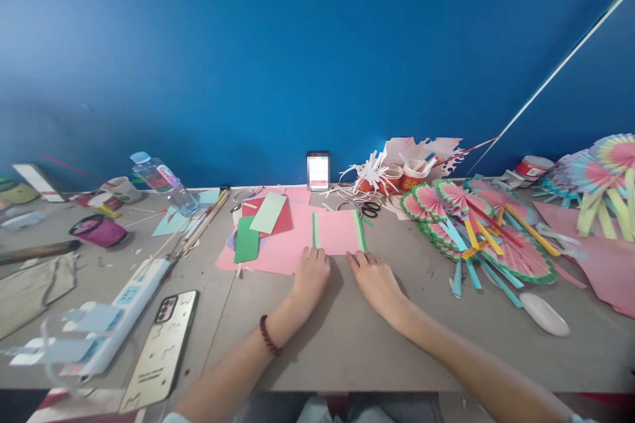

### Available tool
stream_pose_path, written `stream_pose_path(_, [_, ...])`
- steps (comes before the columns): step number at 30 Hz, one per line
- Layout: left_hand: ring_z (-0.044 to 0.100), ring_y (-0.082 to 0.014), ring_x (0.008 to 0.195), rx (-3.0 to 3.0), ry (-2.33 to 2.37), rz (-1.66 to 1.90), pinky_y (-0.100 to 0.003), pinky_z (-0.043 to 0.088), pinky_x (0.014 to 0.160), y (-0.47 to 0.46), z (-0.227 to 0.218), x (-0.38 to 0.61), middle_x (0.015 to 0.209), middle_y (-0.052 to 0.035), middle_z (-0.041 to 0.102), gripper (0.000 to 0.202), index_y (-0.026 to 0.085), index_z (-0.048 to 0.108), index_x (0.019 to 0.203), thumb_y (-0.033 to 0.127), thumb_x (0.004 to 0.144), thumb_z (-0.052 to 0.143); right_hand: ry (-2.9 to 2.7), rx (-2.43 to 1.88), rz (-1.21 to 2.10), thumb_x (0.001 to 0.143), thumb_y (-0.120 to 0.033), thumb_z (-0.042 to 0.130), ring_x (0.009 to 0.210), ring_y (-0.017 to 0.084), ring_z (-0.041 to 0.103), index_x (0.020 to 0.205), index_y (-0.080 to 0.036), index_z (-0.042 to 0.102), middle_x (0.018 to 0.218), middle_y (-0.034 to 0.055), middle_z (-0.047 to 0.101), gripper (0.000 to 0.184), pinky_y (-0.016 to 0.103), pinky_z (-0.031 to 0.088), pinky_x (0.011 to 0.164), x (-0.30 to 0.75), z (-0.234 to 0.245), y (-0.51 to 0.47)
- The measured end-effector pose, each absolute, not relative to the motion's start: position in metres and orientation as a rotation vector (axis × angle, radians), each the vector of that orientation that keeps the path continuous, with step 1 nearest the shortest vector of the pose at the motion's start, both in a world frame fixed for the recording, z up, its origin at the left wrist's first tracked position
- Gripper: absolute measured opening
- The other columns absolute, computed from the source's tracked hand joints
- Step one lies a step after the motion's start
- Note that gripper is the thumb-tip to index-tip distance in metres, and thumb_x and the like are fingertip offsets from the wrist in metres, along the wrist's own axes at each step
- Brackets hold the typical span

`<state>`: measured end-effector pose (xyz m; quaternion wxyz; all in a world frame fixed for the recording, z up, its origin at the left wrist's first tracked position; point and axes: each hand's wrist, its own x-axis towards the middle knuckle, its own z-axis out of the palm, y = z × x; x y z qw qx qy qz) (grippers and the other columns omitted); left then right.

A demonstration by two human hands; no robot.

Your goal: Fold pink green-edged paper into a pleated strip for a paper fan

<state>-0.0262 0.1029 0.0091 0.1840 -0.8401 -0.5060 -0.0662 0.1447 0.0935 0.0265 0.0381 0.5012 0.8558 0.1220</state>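
Observation:
A pink paper sheet with green strips along its two side edges (339, 231) lies flat on the grey table (347, 337). My left hand (310, 273) rests at the sheet's near left corner, fingertips pinching its edge. My right hand (376, 279) does the same at the near right corner. My left wrist wears a dark red bead bracelet (268, 335). Left of the sheet lie more pink paper (278, 252), a green piece (247, 239) and a red piece (284, 219).
Finished pink and green paper fans (476, 225) with coloured sticks pile up at right, beside a white oval object (544, 314). Scissors (368, 209), red paper cups (401, 178) and a small phone (318, 170) stand behind. A phone (159, 350), power strip (124, 304), bottle (161, 180) lie left.

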Motion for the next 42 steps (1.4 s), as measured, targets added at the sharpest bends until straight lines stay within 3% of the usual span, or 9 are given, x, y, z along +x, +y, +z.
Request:
stream_pose_path(5, [0.06, -0.0231, 0.077, -2.299, -1.552, -0.198, -0.043, 0.042, 0.095, 0.094, 0.005, -0.019, 0.077, -0.0113, 0.065, 0.024, 0.009, 0.068, 0.088, 0.006, 0.083, 0.044, 2.64, 1.564, 0.381, 0.08, -0.003, 0.052, 0.094, 0.022, 0.066, 0.124, -0.013, 0.056, 0.106, 0.0145, 0.066, 0.045, 0.028, 0.054, 0.071, 0.145, 0.025, 0.093])
stream_pose_path(11, [0.063, -0.0255, 0.094, -2.307, -1.6, -0.234, -0.041, 0.04, 0.101, 0.09, -0.001, -0.016, 0.096, -0.0177, 0.069, 0.034, 0.005, 0.063, 0.114, 0.01, 0.083, 0.048, 2.654, 1.564, 0.422, 0.078, -0.001, 0.052, 0.093, 0.023, 0.066, 0.121, -0.01, 0.057, 0.107, 0.0164, 0.066, 0.044, 0.029, 0.055, 0.071, 0.146, 0.021, 0.093])
stream_pose_path(17, [0.064, -0.0234, 0.085, -2.292, -1.569, -0.195, -0.046, 0.038, 0.102, 0.093, 0.0, -0.017, 0.085, -0.0134, 0.069, 0.03, 0.006, 0.065, 0.107, 0.005, 0.081, 0.048, 2.661, 1.571, 0.421, 0.079, -0.001, 0.053, 0.092, 0.023, 0.067, 0.119, -0.008, 0.059, 0.105, 0.0156, 0.067, 0.041, 0.029, 0.053, 0.069, 0.146, 0.021, 0.094])
stream_pose_path(20, [0.06, -0.02, 0.068, -2.348, -1.556, -0.243, -0.048, 0.037, 0.1, 0.101, 0.005, -0.023, 0.068, -0.0071, 0.065, 0.028, 0.012, 0.069, 0.083, -0.001, 0.082, 0.044, 2.7, 1.567, 0.39, 0.079, -0.001, 0.053, 0.084, 0.022, 0.067, 0.114, -0.01, 0.062, 0.1, 0.0129, 0.068, 0.037, 0.029, 0.051, 0.064, 0.15, 0.021, 0.098])
stream_pose_path(22, [0.059, -0.0196, 0.067, -2.379, -1.558, -0.291, -0.048, 0.037, 0.098, 0.108, 0.009, -0.031, 0.065, -0.0053, 0.062, 0.028, 0.015, 0.066, 0.072, 0.002, 0.085, 0.045, 2.725, 1.58, 0.345, 0.081, -0.002, 0.053, 0.077, 0.02, 0.067, 0.109, -0.015, 0.064, 0.096, 0.0098, 0.069, 0.033, 0.027, 0.048, 0.061, 0.154, 0.021, 0.103])
stream_pose_path(25, [0.059, -0.021, 0.077, -2.487, -1.603, -0.555, -0.044, 0.039, 0.088, 0.121, 0.012, -0.047, 0.074, -0.0053, 0.063, 0.02, 0.018, 0.066, 0.074, 0.017, 0.09, 0.053, 2.746, 1.658, 0.269, 0.085, -0.008, 0.053, 0.071, 0.016, 0.065, 0.097, -0.019, 0.067, 0.09, 0.006, 0.07, 0.021, 0.026, 0.045, 0.061, 0.161, 0.019, 0.111])
stream_pose_path(29, [0.059, -0.0172, 0.084, -2.708, -1.631, -0.76, -0.032, 0.039, 0.074, 0.136, 0.01, -0.064, 0.085, -0.0024, 0.066, 0.014, 0.02, 0.066, 0.083, 0.025, 0.091, 0.056, 2.847, 1.736, 0.164, 0.089, -0.016, 0.054, 0.081, 0.017, 0.064, 0.092, -0.022, 0.071, 0.086, 0.0044, 0.07, 0.018, 0.026, 0.045, 0.071, 0.166, 0.019, 0.117])
stream_pose_path(38, [0.056, -0.016, 0.078, -2.726, -1.362, -0.709, -0.03, 0.036, 0.07, 0.143, 0.006, -0.07, 0.078, -0.0022, 0.062, 0.017, 0.021, 0.067, 0.087, 0.025, 0.093, 0.052, 3.067, 1.881, -0.217, 0.091, -0.023, 0.054, 0.087, 0.018, 0.061, 0.091, -0.02, 0.073, 0.089, 0.0042, 0.07, 0.019, 0.03, 0.047, 0.08, 0.176, 0.008, 0.131])
stream_pose_path(42, [0.056, -0.0166, 0.081, -2.689, -1.384, -0.829, -0.029, 0.04, 0.071, 0.143, 0.006, -0.068, 0.082, -0.0037, 0.062, 0.017, 0.02, 0.067, 0.087, 0.022, 0.093, 0.051, 3.119, 1.865, -0.213, 0.092, -0.022, 0.05, 0.086, 0.019, 0.06, 0.089, -0.019, 0.072, 0.088, 0.0049, 0.07, 0.022, 0.032, 0.047, 0.08, 0.177, 0.006, 0.133])
